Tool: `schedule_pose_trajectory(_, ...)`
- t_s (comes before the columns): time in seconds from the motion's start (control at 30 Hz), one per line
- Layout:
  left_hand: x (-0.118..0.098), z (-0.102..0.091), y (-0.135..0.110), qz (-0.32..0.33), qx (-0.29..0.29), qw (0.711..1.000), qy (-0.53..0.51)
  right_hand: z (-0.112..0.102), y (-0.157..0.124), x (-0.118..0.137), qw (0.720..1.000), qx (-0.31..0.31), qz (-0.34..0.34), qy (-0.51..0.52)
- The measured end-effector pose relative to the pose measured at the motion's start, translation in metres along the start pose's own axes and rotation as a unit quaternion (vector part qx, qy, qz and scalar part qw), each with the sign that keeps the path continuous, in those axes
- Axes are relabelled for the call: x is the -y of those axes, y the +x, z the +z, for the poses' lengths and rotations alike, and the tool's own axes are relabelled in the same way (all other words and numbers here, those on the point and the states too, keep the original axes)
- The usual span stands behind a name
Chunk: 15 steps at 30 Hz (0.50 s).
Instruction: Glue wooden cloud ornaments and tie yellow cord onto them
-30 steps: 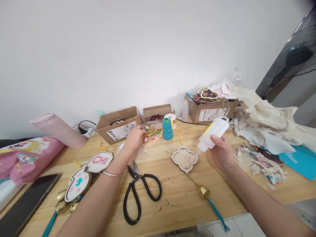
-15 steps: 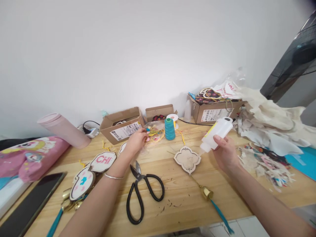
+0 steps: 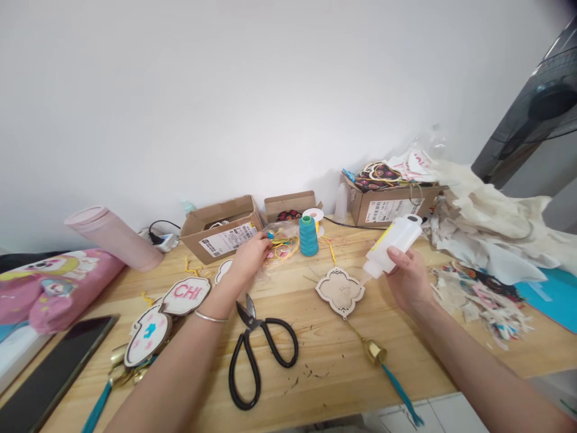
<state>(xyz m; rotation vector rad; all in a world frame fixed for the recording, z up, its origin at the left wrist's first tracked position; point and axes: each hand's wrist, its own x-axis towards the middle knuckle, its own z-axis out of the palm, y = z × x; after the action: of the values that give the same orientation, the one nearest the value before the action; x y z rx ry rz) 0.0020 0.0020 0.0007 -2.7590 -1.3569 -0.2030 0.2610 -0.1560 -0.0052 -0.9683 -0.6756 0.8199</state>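
In my right hand (image 3: 408,279) is a white squeeze bottle (image 3: 392,243) with a yellow label, tilted nozzle-down. Its tip is at the right edge of a flower-shaped wooden pendant (image 3: 339,291), which lies flat on the table. A yellow cord runs from the pendant's top, and a brass bell (image 3: 374,352) with a teal tassel (image 3: 401,394) hangs off its bottom. My left hand (image 3: 252,255) reaches to a clear plastic bag (image 3: 285,231) with yellow cords and small coloured pieces. Its fingers are bunched together, and what they pinch is hidden.
Black-handled scissors (image 3: 252,343) lie open between my arms. A teal thread cone (image 3: 308,236) stands behind the pendant. Cardboard boxes (image 3: 225,240) line the wall. Finished-looking pendants (image 3: 186,294), a phone (image 3: 58,373) and a pink tumbler (image 3: 117,237) are left; cloth scraps (image 3: 491,307) lie right.
Almost nothing differs. The whole view has shifted slightly; both hands keep their places, and the bottle stays tilted beside the pendant.
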Motion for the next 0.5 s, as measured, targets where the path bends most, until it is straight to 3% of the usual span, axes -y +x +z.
schedule_pose_trajectory(0.5,0.000,-0.008,0.019,0.015,0.085,0.994,0.065,0.004,-0.002,0.005,0.999,-0.010,0.016,0.036)
